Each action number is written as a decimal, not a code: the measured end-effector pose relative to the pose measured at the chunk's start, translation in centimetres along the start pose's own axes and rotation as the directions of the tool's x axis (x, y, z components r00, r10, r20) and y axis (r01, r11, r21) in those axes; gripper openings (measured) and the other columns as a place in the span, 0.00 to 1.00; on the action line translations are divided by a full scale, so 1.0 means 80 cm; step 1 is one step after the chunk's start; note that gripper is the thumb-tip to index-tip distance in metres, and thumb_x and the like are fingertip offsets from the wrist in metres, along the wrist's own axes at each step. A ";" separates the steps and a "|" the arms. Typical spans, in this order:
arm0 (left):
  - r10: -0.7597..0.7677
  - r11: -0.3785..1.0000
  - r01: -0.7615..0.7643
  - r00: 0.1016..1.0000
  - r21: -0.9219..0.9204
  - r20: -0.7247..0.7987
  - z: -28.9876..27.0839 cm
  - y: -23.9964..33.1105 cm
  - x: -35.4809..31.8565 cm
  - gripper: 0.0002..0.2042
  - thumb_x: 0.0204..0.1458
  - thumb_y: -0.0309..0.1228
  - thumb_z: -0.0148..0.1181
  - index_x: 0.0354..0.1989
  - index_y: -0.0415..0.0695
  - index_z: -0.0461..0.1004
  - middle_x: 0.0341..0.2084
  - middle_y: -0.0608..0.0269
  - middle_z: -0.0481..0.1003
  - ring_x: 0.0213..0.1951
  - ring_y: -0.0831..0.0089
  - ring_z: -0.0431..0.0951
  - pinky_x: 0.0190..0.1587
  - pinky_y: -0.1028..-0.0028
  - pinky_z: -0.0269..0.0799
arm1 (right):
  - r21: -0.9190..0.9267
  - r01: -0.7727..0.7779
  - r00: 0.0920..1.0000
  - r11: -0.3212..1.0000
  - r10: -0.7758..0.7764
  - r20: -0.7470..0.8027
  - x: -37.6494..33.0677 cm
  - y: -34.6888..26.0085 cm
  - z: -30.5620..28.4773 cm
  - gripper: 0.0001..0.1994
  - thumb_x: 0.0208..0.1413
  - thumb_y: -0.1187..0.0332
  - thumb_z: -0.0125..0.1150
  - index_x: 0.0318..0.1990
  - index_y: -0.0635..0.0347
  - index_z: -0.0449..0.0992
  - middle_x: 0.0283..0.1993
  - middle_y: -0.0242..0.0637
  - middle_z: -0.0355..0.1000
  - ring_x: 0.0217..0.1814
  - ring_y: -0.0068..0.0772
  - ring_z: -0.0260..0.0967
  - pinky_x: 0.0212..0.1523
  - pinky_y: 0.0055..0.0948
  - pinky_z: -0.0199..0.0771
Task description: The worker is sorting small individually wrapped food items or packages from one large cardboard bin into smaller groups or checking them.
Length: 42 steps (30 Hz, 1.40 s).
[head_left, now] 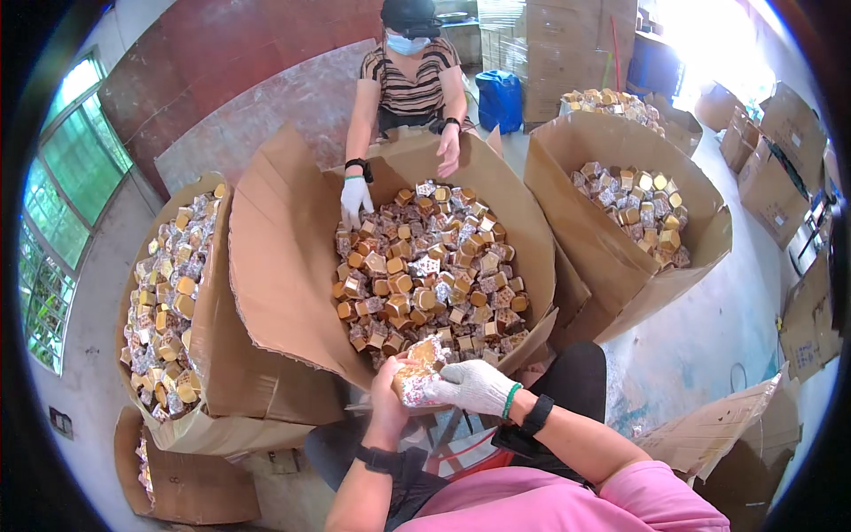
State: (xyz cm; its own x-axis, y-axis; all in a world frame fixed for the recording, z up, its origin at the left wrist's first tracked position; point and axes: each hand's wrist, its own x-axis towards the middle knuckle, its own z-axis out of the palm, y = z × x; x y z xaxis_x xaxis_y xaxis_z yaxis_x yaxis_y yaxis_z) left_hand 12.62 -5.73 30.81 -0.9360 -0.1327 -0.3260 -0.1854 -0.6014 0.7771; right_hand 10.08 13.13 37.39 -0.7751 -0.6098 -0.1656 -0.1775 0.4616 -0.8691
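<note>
My bare left hand (387, 399) is closed on the left side of a small gold container with a speckled white-and-pink pattern (417, 383). At its right side, my right hand (477, 387), in a white knit glove with a green cuff, grips it too. Both hands meet in front of me at the near edge of a large open cardboard box (288, 266). Inside that box lies a heap of small gold-and-patterned containers (425, 284). Whether I hold one piece or more, I cannot tell.
Across the box a person (412, 80) reaches a gloved hand (356, 199) into the heap. Similar filled cardboard boxes stand at the left (239, 355) and right (612, 239). A blue drum (499, 102) stands behind. Cardboard flaps (709, 426) rise at the near right.
</note>
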 end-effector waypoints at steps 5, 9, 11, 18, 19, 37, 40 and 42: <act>-0.231 0.961 0.242 0.969 -0.138 0.087 -0.018 -0.008 0.009 0.24 0.60 0.45 0.40 0.36 0.34 0.73 0.34 0.49 0.78 0.37 0.58 0.79 0.47 0.61 0.74 | 0.205 -0.144 0.984 0.968 0.118 0.134 0.000 -0.010 -0.004 0.18 0.59 0.52 0.57 0.32 0.60 0.75 0.19 0.31 0.66 0.19 0.19 0.62 0.21 0.24 0.64; -0.356 0.908 0.340 0.934 -0.244 -0.024 0.000 -0.014 0.007 0.23 0.60 0.48 0.39 0.39 0.39 0.73 0.35 0.53 0.77 0.37 0.59 0.78 0.43 0.58 0.75 | 0.546 -0.230 0.968 0.806 0.130 0.217 0.012 0.003 -0.002 0.15 0.59 0.56 0.58 0.30 0.58 0.76 0.19 0.26 0.66 0.18 0.16 0.61 0.19 0.20 0.61; -0.395 0.874 0.354 0.916 -0.332 -0.063 0.008 -0.023 0.007 0.23 0.60 0.50 0.37 0.39 0.42 0.72 0.34 0.55 0.76 0.37 0.59 0.77 0.40 0.57 0.75 | 0.684 -0.221 0.974 0.695 0.118 0.194 0.015 0.004 -0.005 0.13 0.59 0.58 0.58 0.30 0.57 0.76 0.19 0.25 0.67 0.18 0.15 0.62 0.19 0.18 0.61; -0.440 0.772 0.482 0.876 -0.414 0.199 -0.053 -0.035 0.019 0.29 0.56 0.57 0.43 0.51 0.42 0.68 0.51 0.47 0.70 0.51 0.45 0.71 0.45 0.51 0.74 | 0.803 0.081 0.984 0.591 0.082 -0.160 0.035 0.104 -0.077 0.05 0.52 0.70 0.58 0.35 0.60 0.75 0.30 0.31 0.71 0.29 0.23 0.70 0.31 0.23 0.71; -0.461 0.761 0.488 0.871 -0.428 0.171 -0.027 -0.023 0.011 0.29 0.57 0.56 0.42 0.51 0.41 0.68 0.50 0.47 0.71 0.50 0.46 0.72 0.46 0.48 0.73 | 0.772 0.039 0.979 0.635 0.131 -0.157 0.036 0.129 -0.082 0.06 0.51 0.70 0.58 0.35 0.60 0.75 0.31 0.31 0.71 0.29 0.24 0.70 0.31 0.23 0.71; -0.315 0.934 0.267 0.929 0.239 0.193 -0.025 0.006 0.003 0.20 0.57 0.33 0.56 0.56 0.36 0.67 0.40 0.58 0.75 0.36 0.71 0.78 0.41 0.71 0.76 | 0.331 -0.082 0.902 0.940 0.212 -0.376 0.044 0.089 -0.037 0.13 0.57 0.63 0.60 0.36 0.67 0.77 0.29 0.33 0.73 0.32 0.23 0.70 0.34 0.28 0.70; -0.230 0.945 0.157 0.943 0.285 0.242 -0.001 -0.001 0.006 0.20 0.58 0.35 0.58 0.56 0.40 0.67 0.40 0.64 0.75 0.39 0.79 0.74 0.42 0.76 0.72 | 0.185 0.061 0.902 0.981 0.026 -0.432 0.041 0.072 -0.025 0.13 0.57 0.62 0.60 0.36 0.66 0.77 0.28 0.37 0.74 0.31 0.28 0.71 0.34 0.29 0.70; -0.286 0.920 0.195 0.927 0.339 0.244 -0.007 -0.003 0.011 0.19 0.58 0.35 0.58 0.54 0.39 0.68 0.40 0.65 0.75 0.39 0.79 0.74 0.43 0.76 0.72 | 0.101 0.018 0.944 0.995 0.016 -0.330 0.042 0.070 -0.030 0.13 0.57 0.61 0.59 0.35 0.65 0.77 0.28 0.39 0.74 0.31 0.31 0.71 0.34 0.30 0.70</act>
State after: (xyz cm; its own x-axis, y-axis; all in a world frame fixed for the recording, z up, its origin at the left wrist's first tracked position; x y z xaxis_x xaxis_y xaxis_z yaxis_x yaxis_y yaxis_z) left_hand 11.99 -6.18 30.03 -0.8873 0.2414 -0.3929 -0.4544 -0.3126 0.8342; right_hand 5.03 15.27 33.10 -0.9347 -0.3551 -0.0162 -0.1297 0.3831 -0.9145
